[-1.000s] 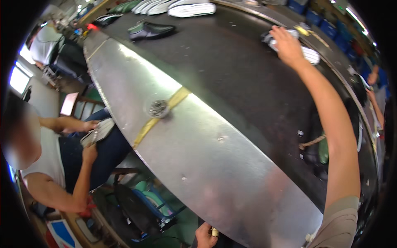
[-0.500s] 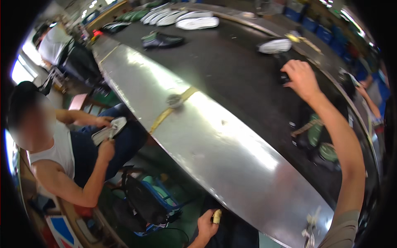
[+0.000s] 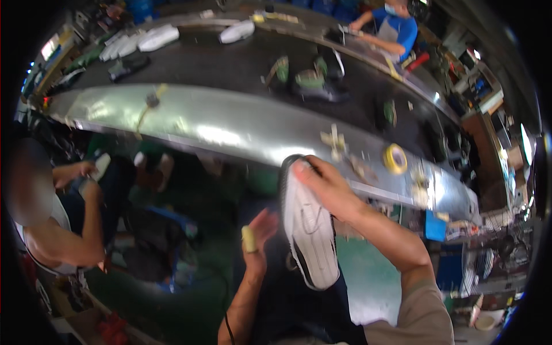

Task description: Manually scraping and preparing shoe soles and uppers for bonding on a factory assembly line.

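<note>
Over the lap, just on the near side of the long metal ledge (image 3: 241,129), I have a white-soled shoe (image 3: 313,233) up in the air, sole toward the camera, far end tipped a little left. Its far end overlaps the ledge in view; can't tell if they touch. Right hand (image 3: 333,190) grips that far end: thumb laid on the sole, fingers bent round the edge, mostly hidden from me. Left hand (image 3: 260,236) holds nothing, fingers spread and blurred, a yellow wrap (image 3: 249,238) on one digit; it's just left of the shoe, contact not certain.

Handling, my judgement: light enough for one hand, stiff lengthwise with some give, like rubber. Not fragile, but the pale face probably marks easily. The dark rim (image 3: 283,184) looks ridged, so good friction there; flat sole patches look smoother, and a thumb could slide. Far-end hold alone lets the near end swing. Best hold, I'd say: pinch both side edges near the middle, or far end plus near end, thumb pressure modest.

Farther off, more white soles (image 3: 158,37) lie on the dark belt (image 3: 207,72); to the right, a yellow tape roll (image 3: 388,158) sits on the ledge.
</note>
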Demonstrator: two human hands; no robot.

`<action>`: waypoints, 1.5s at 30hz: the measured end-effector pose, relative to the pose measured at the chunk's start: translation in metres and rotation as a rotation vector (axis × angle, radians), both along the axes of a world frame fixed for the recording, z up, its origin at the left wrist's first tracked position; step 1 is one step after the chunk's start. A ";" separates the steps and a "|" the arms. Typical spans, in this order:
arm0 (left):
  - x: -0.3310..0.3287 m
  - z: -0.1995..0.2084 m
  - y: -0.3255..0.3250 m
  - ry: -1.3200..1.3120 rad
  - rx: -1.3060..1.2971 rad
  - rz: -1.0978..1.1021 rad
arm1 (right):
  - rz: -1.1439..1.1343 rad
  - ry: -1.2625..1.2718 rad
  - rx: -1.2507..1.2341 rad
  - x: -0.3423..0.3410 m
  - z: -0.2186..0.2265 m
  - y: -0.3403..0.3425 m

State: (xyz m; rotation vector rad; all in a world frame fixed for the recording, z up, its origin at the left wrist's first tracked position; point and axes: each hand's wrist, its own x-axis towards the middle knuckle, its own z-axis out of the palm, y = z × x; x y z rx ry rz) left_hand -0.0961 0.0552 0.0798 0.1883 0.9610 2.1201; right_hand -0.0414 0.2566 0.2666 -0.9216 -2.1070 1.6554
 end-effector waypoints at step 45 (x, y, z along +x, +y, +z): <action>0.048 -0.077 0.029 -0.405 -0.565 -0.126 | -0.139 0.044 0.447 0.169 -0.154 -0.004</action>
